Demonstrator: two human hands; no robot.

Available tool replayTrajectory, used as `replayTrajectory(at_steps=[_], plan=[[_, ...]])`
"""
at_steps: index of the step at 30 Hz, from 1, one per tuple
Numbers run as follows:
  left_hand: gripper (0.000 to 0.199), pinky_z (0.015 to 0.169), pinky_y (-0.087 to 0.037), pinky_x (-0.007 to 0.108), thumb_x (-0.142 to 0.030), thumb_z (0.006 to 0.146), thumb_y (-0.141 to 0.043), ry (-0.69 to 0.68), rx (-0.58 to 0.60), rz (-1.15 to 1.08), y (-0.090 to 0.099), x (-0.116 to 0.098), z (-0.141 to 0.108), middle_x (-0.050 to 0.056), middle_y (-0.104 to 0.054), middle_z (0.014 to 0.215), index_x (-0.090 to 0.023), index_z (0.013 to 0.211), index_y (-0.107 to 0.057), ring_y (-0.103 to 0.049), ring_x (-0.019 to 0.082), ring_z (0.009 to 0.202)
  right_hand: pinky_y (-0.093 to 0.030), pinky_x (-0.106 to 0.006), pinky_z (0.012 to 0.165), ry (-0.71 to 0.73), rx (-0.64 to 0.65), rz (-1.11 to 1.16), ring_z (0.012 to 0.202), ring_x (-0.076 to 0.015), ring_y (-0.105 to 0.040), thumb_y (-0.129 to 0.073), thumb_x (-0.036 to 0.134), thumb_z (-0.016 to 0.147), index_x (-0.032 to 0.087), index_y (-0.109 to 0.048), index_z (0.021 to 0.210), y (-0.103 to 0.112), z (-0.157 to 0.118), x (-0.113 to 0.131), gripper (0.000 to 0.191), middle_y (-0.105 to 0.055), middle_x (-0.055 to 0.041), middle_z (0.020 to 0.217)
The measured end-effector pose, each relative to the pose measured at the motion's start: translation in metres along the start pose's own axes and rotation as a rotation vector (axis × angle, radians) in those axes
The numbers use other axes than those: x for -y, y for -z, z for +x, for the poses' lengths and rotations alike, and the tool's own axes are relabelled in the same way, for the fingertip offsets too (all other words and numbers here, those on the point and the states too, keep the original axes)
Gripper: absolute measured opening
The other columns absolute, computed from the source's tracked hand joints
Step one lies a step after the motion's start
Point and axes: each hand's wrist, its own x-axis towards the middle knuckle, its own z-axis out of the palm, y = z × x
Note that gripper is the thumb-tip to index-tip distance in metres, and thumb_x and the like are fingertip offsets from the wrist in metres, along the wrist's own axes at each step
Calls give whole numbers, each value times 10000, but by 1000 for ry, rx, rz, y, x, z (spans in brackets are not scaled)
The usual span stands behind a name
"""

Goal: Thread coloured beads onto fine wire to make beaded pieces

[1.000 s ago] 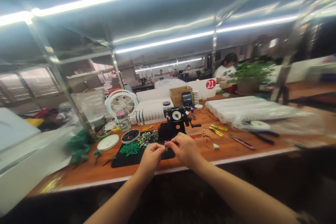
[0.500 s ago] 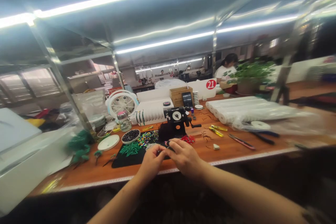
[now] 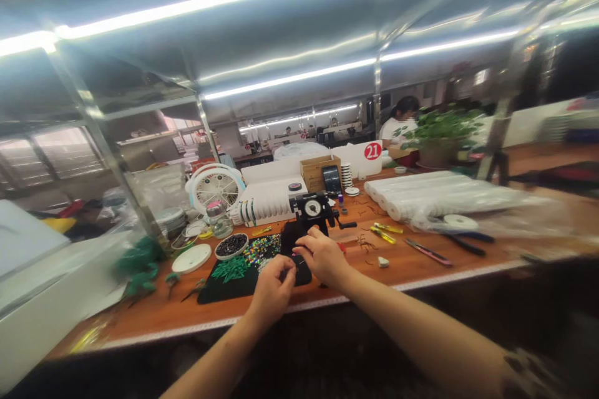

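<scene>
Small dark piece, too tiny to identify, sits pinched between the fingertips of the left hand and right hand, above a black mat holding mixed beads. Behind a black clamp with a round dial, a red disc reads 21.

Left hand curled inward, right hand just beside it, knuckles up, left forearm and right forearm reaching forward
</scene>
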Motion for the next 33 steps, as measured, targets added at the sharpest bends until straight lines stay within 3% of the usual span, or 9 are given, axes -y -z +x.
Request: replayTrajectory(at_steps=[3, 8, 13, 19, 23, 25, 28, 31, 33], plan=[[176, 446, -346, 221, -320, 742, -534, 253, -46, -201, -4, 2, 1, -19, -500, 513, -174, 648, -561, -445, 113, 463, -398, -262, 634, -73, -61, -13, 688, -164, -560, -576, 313, 850, 173, -686, 715, -7, -20, 4, 224, -599, -44, 739], [192, 369, -247, 211, -344, 725, -521, 292, -18, -268, -5, 3, 0, -57, -402, 446, -172, 639, -528, -309, 83, 363, -415, -234, 617, -73, 25, 159, 663, -144, -558, -582, 205, 838, 173, -664, 701, -26, -44, 7, 162, -610, -25, 707], [120, 730, -440, 295, -291, 758, -571, 34, -13, -60, 4, -1, -6, 46, -612, 792, -187, 713, -611, -551, 185, 776, -421, -306, 739, 280, -26, -124, 837, -204, -505, -431, 104, 870, 164, -632, 878, -18, -41, 11, 210, -556, -93, 896], [245, 690, -472, 288, -150, 873, -378, -428, -9, 665, 3, 16, -10, 109, -629, 1011, -188, 911, -617, -620, 194, 818, -390, -229, 629, 70, 153, 59, 680, -126, -495, -478, 84, 837, 168, -594, 775, -8, 1, 4, 156, -512, -15, 793], [256, 738, -469, 311, -119, 833, -399, -540, 33, 725, 2, 17, -6, 123, -642, 1071, -188, 926, -628, -626, 209, 842, -373, -205, 587, 77, 209, 88, 624, -110, -501, -550, 54, 766, 168, -607, 670, -12, 16, -8, 159, -531, 18, 670], [224, 764, -453, 312, -153, 829, -422, -455, 84, 551, 2, 10, -5, 100, -654, 1032, -205, 865, -637, -612, 204, 848, -384, -207, 596, 73, 197, 94, 628, -111, -509, -559, 54, 763, 165, -612, 654, -11, 14, -10, 164, -541, 14, 676], [100, 724, -437, 289, -249, 755, -557, -47, 22, 11, 2, 1, -4, 61, -649, 840, -200, 707, -630, -569, 191, 782, -407, -239, 679, 36, 67, 88, 734, -139, -532, -530, 115, 831, 157, -629, 747, -7, -1, -4, 136, -561, -30, 800], [136, 500, -369, 230, -296, 669, -619, 310, -47, -384, -1, -1, -3, -4, -546, 569, -176, 617, -584, -459, 121, 513, -408, -262, 675, -68, -62, 105, 730, -158, -542, -583, 253, 841, 162, -649, 746, -7, -21, 7, 147, -574, -37, 783], [155, 413, -276, 205, -305, 663, -609, 400, -45, -472, -4, 1, -3, -52, -438, 454, -168, 610, -558, -341, 79, 392, -410, -258, 628, -153, -17, 167, 663, -155, -550, -663, 294, 781, 175, -664, 684, -13, -33, 12, 154, -590, -17, 697]])
